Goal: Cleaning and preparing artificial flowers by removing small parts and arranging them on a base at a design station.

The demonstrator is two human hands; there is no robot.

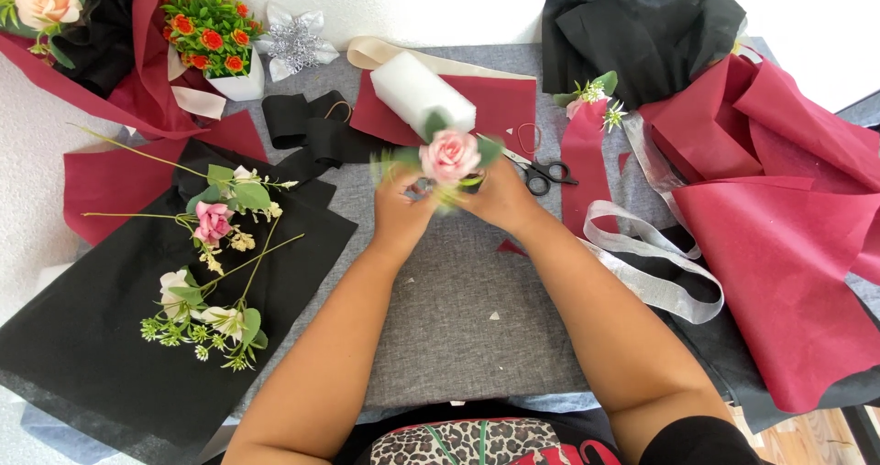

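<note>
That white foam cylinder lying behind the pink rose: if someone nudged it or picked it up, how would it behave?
The white foam cylinder lies on its side on a dark red sheet, so a sideways nudge would probably roll it. Its surface looks like soft foam, so it is likely light for its bulk. It may also dent under tight fingers.
</note>
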